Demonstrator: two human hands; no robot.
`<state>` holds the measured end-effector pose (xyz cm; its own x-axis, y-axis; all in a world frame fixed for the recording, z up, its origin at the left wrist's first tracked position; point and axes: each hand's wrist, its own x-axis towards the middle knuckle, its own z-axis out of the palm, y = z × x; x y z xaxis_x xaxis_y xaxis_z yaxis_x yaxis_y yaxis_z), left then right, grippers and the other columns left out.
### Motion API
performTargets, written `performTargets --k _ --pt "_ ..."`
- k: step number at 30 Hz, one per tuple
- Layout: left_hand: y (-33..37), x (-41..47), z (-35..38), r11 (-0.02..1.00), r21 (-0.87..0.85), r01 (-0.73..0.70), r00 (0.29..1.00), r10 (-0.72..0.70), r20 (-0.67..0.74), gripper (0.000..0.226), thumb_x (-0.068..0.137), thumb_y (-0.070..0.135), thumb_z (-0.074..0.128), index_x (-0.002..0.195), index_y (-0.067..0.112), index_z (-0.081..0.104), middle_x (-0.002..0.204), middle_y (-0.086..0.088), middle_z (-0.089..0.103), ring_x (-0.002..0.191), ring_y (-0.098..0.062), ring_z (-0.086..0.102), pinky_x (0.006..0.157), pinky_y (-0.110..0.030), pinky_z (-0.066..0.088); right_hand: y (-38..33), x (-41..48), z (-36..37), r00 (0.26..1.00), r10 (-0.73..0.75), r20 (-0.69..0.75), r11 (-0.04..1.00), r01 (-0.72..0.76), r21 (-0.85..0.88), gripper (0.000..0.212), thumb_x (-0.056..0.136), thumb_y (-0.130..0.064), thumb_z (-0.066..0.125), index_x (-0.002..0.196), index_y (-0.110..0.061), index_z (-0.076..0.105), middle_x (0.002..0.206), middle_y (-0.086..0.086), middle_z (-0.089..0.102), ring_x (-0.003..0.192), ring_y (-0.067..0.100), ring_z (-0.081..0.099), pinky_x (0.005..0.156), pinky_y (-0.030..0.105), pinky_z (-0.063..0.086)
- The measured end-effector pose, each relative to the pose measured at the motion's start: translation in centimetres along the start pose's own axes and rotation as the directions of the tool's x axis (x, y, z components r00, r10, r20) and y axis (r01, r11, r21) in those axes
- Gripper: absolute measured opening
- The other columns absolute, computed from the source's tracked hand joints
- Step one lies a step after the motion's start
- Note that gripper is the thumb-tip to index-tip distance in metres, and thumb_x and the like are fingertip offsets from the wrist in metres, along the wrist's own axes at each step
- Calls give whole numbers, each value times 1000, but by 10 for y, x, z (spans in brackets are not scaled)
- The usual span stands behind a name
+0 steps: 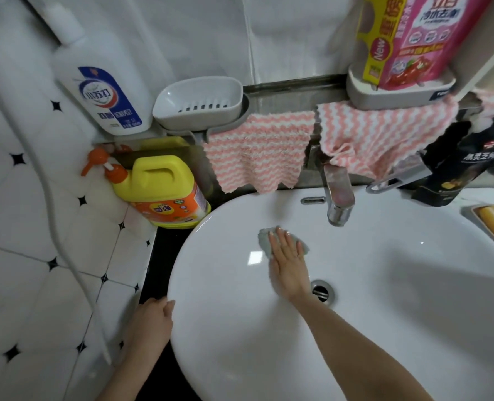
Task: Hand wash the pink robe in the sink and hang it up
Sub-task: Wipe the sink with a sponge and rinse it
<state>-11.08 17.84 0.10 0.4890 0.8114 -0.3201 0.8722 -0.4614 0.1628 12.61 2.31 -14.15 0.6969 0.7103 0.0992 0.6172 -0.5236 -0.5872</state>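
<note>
Grey crumpled cloth (264,237) is lying under the flat right hand (287,261) in the white ceramic sink (384,270); left hand (153,316) is gripping its nine-o'clock rim.

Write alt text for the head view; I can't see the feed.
A right hand presses a grey cloth flat against the inner wall of a white sink, just left of the faucet, while the left hand holds the sink's left rim. Pink-and-white striped cloths hang from the ledge behind.

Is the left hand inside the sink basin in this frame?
No: the left hand rests on the outer rim of the sink; only the right hand presses a grey cloth inside.
</note>
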Motion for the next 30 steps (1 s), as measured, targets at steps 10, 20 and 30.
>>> performTargets --k 10,20,30 --pt "7 -6 -7 999 25 -29 1000 29 3 36 101 22 36 99 -2 64 95 -17 61 75 -19 46 64 -29 32 -15 -47 -72 870 486 78 811 -483 331 35 95 -11 48 124 -24 62 119 -1 65 111 23 60 84 25 46" --pt "10 -9 -12 999 -11 -32 999 32 14 38 101 21 35 99 -4 64 93 -16 60 76 -20 47 65 -28 33 -77 -49 -33 938 158 309 929 -247 274 59 100 -42 38 152 -30 13 160 3 -8 145 18 -5 117 46 3" --pt "-2 -2 -3 990 -132 -56 998 56 -6 34 99 17 41 96 -6 66 91 -24 61 75 -28 51 68 -35 39 -160 -123 -23 787 -153 597 953 -43 301 76 96 -55 20 151 -14 -13 155 4 -26 141 16 -26 112 29 -19"
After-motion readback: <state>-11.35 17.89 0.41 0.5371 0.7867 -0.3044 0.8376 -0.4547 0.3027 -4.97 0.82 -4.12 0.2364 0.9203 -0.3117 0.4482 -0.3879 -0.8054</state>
